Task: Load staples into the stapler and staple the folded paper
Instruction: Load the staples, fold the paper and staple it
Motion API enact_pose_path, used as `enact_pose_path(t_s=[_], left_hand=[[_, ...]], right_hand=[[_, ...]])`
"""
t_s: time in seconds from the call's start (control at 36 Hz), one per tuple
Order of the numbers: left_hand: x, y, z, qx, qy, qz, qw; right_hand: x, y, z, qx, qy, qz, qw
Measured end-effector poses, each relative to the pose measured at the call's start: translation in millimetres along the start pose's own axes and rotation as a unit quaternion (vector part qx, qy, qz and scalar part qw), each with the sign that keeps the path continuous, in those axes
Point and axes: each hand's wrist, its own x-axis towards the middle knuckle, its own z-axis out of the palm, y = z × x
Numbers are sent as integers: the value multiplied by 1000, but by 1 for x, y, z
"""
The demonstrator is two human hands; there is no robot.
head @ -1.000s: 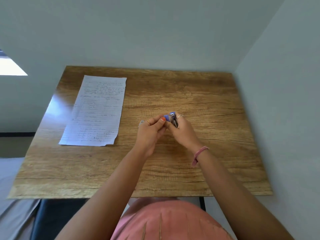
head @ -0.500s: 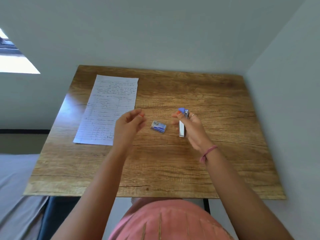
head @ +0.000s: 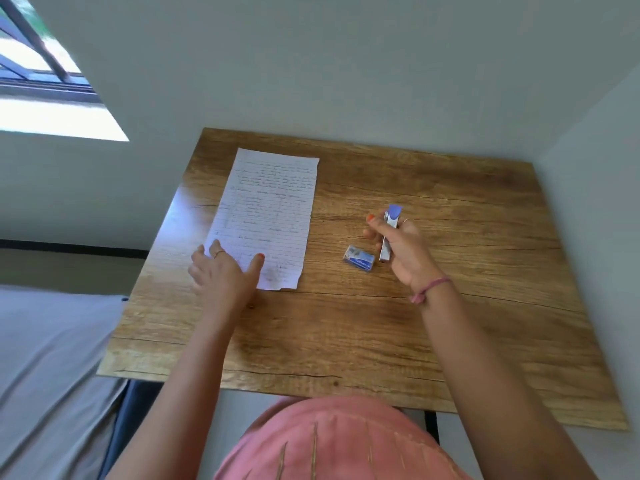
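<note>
A handwritten lined paper [head: 268, 213] lies lengthwise on the left part of the wooden table [head: 346, 323]. My left hand [head: 225, 271] rests flat on the paper's near-left corner, fingers spread, holding nothing. My right hand [head: 403, 249] is raised a little above the table and grips a small silver stapler [head: 389, 233] with a blue end, held upright. A small blue staple box [head: 359, 258] lies on the table just left of my right hand.
Walls close in the table at the back and on the right. A window [head: 38, 74] is at the upper left. A grey bed or cushion [head: 52, 368] sits beside the table's left edge.
My left hand left the stapler, moved left and came down on the paper's near corner. The staple box now lies on the table. My right hand kept the stapler.
</note>
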Motion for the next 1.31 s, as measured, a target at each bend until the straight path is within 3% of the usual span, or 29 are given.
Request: enact_pose_path(t_s=[0.28,0.5,0.67,0.97,1.08,1.31], left_hand=[[39,-8,-9,21,15,-14,1000],[82,15,-19,6,-3,-13,1000],[104,31,-24,-12,-50,-23,998],[118,32,-35,-78,-130,-17,988],[120,29,-39,-195,-200,-36,959],[124,17,-52,-304,-292,1,907]], right_hand=[[10,6,29,-26,10,5,1000],[25,6,60,-157,-11,83,984],[35,6,95,-292,4,37,956],[40,16,122,-412,27,-38,910],[41,19,121,-425,33,-45,904],[42,14,111,-340,10,-6,940]])
